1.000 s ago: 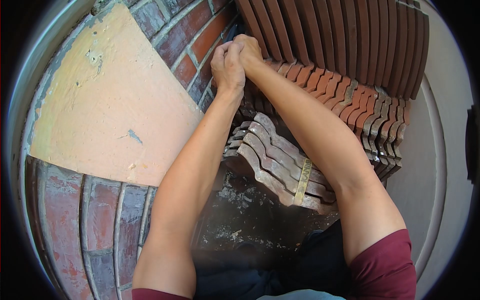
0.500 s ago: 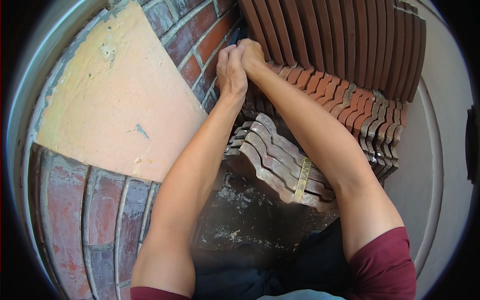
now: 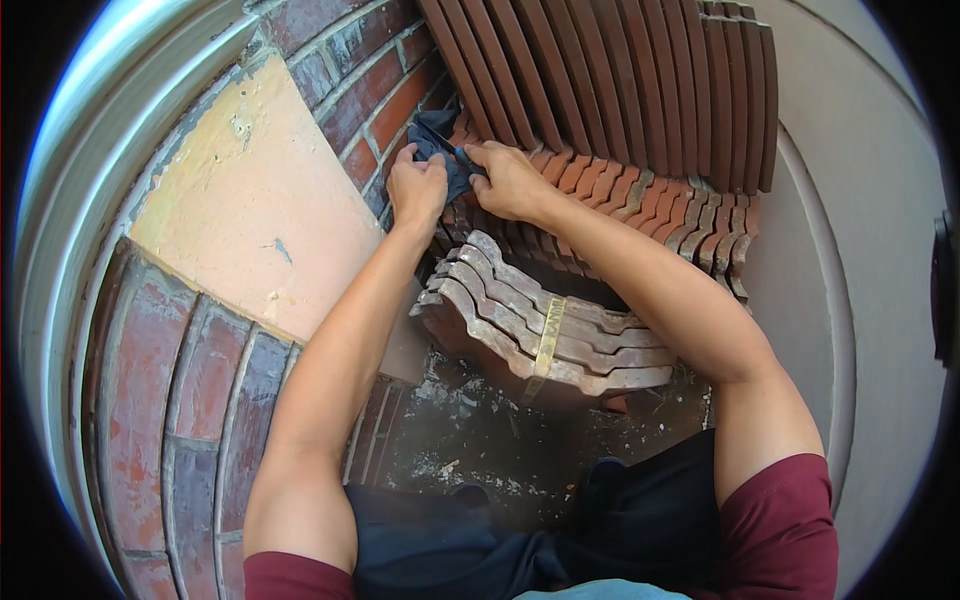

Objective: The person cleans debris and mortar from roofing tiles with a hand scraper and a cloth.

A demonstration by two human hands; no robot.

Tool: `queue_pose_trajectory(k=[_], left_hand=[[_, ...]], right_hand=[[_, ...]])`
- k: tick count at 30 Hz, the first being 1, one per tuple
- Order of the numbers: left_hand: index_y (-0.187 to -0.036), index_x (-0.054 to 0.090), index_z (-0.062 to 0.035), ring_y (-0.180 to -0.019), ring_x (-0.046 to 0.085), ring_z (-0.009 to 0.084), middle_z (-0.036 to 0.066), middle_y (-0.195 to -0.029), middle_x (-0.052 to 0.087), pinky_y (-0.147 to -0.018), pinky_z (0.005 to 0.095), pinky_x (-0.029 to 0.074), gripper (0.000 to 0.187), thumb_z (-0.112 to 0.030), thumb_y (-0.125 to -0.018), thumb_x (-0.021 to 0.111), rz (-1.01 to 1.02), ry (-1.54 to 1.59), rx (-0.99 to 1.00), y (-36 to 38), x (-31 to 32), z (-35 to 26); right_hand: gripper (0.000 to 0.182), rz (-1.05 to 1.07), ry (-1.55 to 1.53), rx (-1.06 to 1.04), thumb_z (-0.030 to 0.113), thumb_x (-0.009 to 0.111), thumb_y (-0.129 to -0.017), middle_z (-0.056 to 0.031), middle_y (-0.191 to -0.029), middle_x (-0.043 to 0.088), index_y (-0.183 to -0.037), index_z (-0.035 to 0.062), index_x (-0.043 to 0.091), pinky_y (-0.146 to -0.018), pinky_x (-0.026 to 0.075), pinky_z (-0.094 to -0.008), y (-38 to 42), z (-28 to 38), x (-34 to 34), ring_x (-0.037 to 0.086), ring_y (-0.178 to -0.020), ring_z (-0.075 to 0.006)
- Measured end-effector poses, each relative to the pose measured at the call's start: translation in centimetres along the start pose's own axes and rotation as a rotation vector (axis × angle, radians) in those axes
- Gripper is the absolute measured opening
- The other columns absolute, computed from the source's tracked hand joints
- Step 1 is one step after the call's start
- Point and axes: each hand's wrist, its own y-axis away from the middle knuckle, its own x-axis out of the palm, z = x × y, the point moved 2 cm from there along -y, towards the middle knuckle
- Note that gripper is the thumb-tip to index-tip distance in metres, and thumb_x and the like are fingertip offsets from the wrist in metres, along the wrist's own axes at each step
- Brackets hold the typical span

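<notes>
My right hand is closed around the black and blue handle of a knife, its thin tip pointing up and left over dark grey-blue sheeting. My left hand pinches the near edge of that crumpled sheeting, just left of the knife. The sheeting lies in the corner where the brick wall meets the tile stacks. Below my hands, a bundle of weathered roof tiles is held together by a yellow strap.
Brown-red tiles stand upright in a tight row at the back. Orange wavy-edged tiles lie beneath them. On the left are a brick wall and a peach-coloured plaster slab. Dusty flooring with pale flakes lies before my legs.
My hands were clasped close together in the corner; now they are apart and nearer me, showing the knife and the sheeting. The view has shifted, so the tiles appear further left.
</notes>
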Motion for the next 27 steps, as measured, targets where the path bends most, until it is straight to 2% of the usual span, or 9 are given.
queue_pose_trajectory(k=[3,4,7,10,16,19,22,25,27], left_hand=[[-0.121,0.066,0.0031,-0.081,0.07,0.0238,0.014,-0.084,0.071,-0.08,0.0359,0.053,0.047,-0.022,-0.082,0.072,0.127,-0.292,0.096,0.0,-1.6,-0.8],[-0.115,0.07,0.0009,-0.082,0.071,0.0295,0.016,-0.082,0.072,-0.081,0.039,0.054,0.042,-0.024,-0.081,0.074,0.091,-0.362,0.166,-0.1,-1.9,-0.6],[-0.118,0.068,0.0013,-0.092,0.071,0.0374,0.021,-0.091,0.072,-0.085,0.0443,0.053,0.044,-0.029,-0.086,0.069,0.133,-0.522,0.243,0.0,-2.5,-1.2],[-0.122,0.065,0.0012,-0.1,0.067,0.0444,0.027,-0.099,0.071,-0.09,0.0496,0.051,0.047,-0.034,-0.091,0.062,0.134,-0.645,0.214,1.2,-2.9,-4.0],[-0.121,0.066,-0.0004,-0.104,0.065,0.0478,0.029,-0.109,0.068,-0.093,0.0525,0.05,0.046,-0.037,-0.094,0.057,0.216,-0.726,0.197,0.9,-2.7,-4.4],[-0.113,0.069,0.0013,-0.105,0.064,0.0477,0.027,-0.112,0.068,-0.091,0.0519,0.051,0.042,-0.034,-0.093,0.058,0.23,-0.7,0.298,0.3,-2.5,-4.5],[-0.099,0.073,0.0025,-0.104,0.064,0.0449,0.028,-0.115,0.064,-0.091,0.0491,0.052,0.032,-0.026,-0.091,0.06,0.095,-0.647,0.392,1.0,-2.0,-5.0],[-0.106,0.073,-0.0004,-0.106,0.063,0.0446,0.027,-0.122,0.058,-0.092,0.0498,0.051,0.028,-0.022,-0.091,0.061,0.037,-0.528,0.608,0.0,-1.1,-3.2],[-0.11,0.071,-0.0012,-0.103,0.063,0.0459,0.027,-0.117,0.06,-0.094,0.0483,0.05,0.029,-0.021,-0.091,0.062,0.067,-0.43,0.521,-0.8,-0.4,-2.5]], right_hand=[[0.041,-0.009,0.031,-0.044,0.008,0.059,-0.078,-0.0297,-0.103,0.061,-0.117,-0.006,0.062,-0.091,0.049,-0.0495,0.9,0.9,-1.6,0.061,-0.103,-0.0476],[0.043,0.0,0.052,-0.06,0.008,0.058,-0.079,-0.029,-0.103,0.062,-0.119,-0.0058,0.061,-0.091,0.049,-0.0496,1.1,1.3,-2.6,0.061,-0.103,-0.0474],[0.053,0.014,0.218,-0.129,0.013,0.054,-0.083,-0.0236,-0.113,0.059,-0.135,-0.0025,0.052,-0.089,0.051,-0.0492,2.5,1.2,-5.3,0.063,-0.099,-0.0444],[0.056,0.029,0.367,-0.119,0.017,0.053,-0.086,-0.0219,-0.113,0.058,-0.139,0.0003,0.049,-0.086,0.053,-0.0492,4.3,-1.0,-7.6,0.064,-0.095,-0.0422],[0.047,0.001,0.403,-0.121,0.019,0.054,-0.089,-0.0187,-0.104,0.057,-0.134,0.0032,0.052,-0.079,0.053,-0.0498,7.6,-4.0,-11.9,0.063,-0.087,-0.0405],[0.044,-0.001,0.439,-0.128,0.02,0.057,-0.091,-0.0168,-0.103,0.057,-0.132,0.0045,0.054,-0.077,0.053,-0.0491,9.1,-5.0,-12.0,0.063,-0.089,-0.0389],[0.044,0.039,0.482,-0.148,0.021,0.059,-0.091,-0.0159,-0.103,0.058,-0.132,0.0051,0.054,-0.079,0.053,-0.0482,9.8,-5.4,-11.5,0.063,-0.092,-0.0373],[0.044,0.066,0.49,-0.151,0.022,0.06,-0.091,-0.0153,-0.105,0.059,-0.132,0.0054,0.054,-0.08,0.053,-0.0469,9.6,-5.4,-11.3,0.063,-0.096,-0.0362],[0.045,0.079,0.495,-0.167,0.021,0.059,-0.091,-0.0152,-0.108,0.06,-0.133,0.0056,0.053,-0.082,0.053,-0.0461,9.7,-5.5,-11.4,0.063,-0.099,-0.0358]])
